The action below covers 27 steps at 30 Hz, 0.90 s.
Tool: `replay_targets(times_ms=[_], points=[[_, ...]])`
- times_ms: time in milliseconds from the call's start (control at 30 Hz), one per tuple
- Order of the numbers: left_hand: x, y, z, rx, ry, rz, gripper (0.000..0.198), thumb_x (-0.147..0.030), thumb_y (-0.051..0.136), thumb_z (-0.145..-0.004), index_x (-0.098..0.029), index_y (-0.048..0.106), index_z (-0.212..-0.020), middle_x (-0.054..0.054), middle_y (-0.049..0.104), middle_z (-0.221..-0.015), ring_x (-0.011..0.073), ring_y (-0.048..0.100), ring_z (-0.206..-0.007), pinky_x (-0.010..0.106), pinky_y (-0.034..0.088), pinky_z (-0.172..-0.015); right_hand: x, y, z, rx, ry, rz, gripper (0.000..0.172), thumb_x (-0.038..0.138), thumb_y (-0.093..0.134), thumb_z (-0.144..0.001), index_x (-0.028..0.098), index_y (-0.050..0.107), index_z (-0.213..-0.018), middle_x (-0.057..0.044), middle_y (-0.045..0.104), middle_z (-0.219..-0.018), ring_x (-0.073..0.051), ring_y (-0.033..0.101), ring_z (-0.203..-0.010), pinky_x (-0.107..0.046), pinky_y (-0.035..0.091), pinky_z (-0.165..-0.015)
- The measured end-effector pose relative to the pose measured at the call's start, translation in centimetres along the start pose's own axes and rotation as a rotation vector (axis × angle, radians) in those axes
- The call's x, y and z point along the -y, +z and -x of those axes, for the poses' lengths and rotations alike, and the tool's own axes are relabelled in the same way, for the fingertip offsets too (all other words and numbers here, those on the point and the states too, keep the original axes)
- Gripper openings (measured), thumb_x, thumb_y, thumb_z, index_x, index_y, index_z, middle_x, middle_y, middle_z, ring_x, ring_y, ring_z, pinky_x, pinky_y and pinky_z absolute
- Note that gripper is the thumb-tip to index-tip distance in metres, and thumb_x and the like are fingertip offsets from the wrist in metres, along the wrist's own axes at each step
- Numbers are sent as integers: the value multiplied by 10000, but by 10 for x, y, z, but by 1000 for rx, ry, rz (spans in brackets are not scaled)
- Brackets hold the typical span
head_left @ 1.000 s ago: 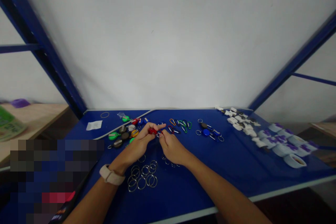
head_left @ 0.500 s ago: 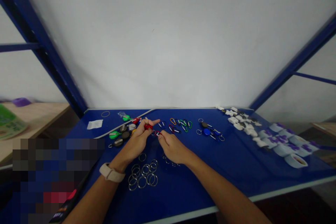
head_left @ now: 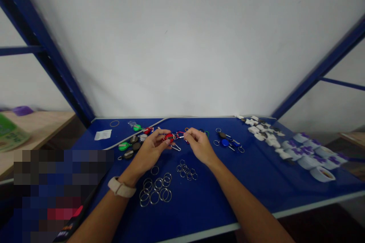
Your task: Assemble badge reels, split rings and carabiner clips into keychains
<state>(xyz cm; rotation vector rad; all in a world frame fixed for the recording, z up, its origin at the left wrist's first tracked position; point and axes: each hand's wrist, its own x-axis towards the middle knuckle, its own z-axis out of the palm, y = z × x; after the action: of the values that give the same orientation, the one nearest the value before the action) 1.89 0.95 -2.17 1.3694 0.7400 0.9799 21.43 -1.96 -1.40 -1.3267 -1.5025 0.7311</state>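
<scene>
Holds a round red reel [head_left: 169,137] in the left hand [head_left: 152,147], pinched between the thumb and the fingers. Pinches a red clip [head_left: 180,135] in the right hand [head_left: 201,148], with the thumb and finger close together. Has the reel over the blue table [head_left: 211,205], between the two hands, with the clip just beside it. Can't tell if the two are joined. Has a silver hook [head_left: 177,147] sticking out just below the reel. Wears a pale band [head_left: 122,187] on the left wrist. Has small rings [head_left: 186,171] lying in a bunch below the right hand, and big rings [head_left: 154,191] lower down, to the left. Has more reels [head_left: 136,146] in a heap beside the left hand, and a blue reel [head_left: 225,143] lying off to the right.
</scene>
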Motion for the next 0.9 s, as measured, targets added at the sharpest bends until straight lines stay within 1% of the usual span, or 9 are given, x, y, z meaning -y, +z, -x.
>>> replay_targets(times_ms=[133,233,300,367,433,533,700,800,900], points=[[-4,0,-1,-120,49,46,408,-320,747,-797,-156,539,-1108,47,738,-901,188,730,-797,358,592,-789,2,1,1,102,-14,81,266,346,509,-918,178,578,-724,54,428,-582,-108,383,-540,-248,280,-532],[-6,-2,-2,-265,93,43,388,-318,780,-754,-156,533,-1006,64,754,-893,191,730,-767,321,589,-703,3,-2,3,222,-17,169,245,314,500,-936,169,603,-768,42,488,-606,-105,423,-547,-239,305,-535],[-6,-5,-3,-336,103,13,365,-321,793,-730,-152,555,-950,72,757,-893,194,727,-771,302,577,-670,3,-8,4,334,-16,246,180,286,529,-926,170,620,-821,47,508,-600,-100,444,-534,-230,309,-522],[-6,-8,-4,-355,91,-45,344,-315,798,-709,-143,605,-935,69,757,-880,191,718,-778,292,567,-668,1,-15,5,482,-22,328,107,253,578,-899,174,635,-855,59,510,-567,-95,452,-507,-220,301,-501],[-6,-10,-3,-336,75,-120,322,-314,789,-711,-140,660,-949,62,754,-858,186,704,-773,283,554,-661,0,-21,5,592,-32,368,55,215,613,-875,174,647,-863,64,518,-550,-90,460,-492,-212,301,-491],[-7,-9,-3,-309,88,-196,300,-332,782,-718,-151,720,-949,59,753,-860,186,686,-764,285,535,-654,0,-19,7,630,-36,333,40,166,629,-857,167,666,-873,63,527,-563,-85,473,-500,-205,325,-502],[-5,-9,-4,-282,79,-247,337,-363,759,-738,-149,758,-998,87,765,-919,216,687,-820,338,530,-759,4,4,14,649,-115,220,81,158,646,-853,162,688,-923,69,501,-584,-75,448,-506,-199,342,-516],[-3,-12,-5,-320,47,-240,381,-377,723,-761,-127,749,-1047,113,761,-985,227,685,-852,343,527,-765,5,14,18,676,-200,229,95,186,690,-832,166,705,-924,59,522,-638,-71,455,-538,-196,353,-539],[-1,-14,-6,-361,20,-200,414,-382,692,-766,-95,729,-1062,107,749,-908,213,674,-756,332,533,-694,5,19,20,712,-240,283,113,208,717,-813,167,711,-919,54,540,-664,-73,471,-561,-197,362,-565]])
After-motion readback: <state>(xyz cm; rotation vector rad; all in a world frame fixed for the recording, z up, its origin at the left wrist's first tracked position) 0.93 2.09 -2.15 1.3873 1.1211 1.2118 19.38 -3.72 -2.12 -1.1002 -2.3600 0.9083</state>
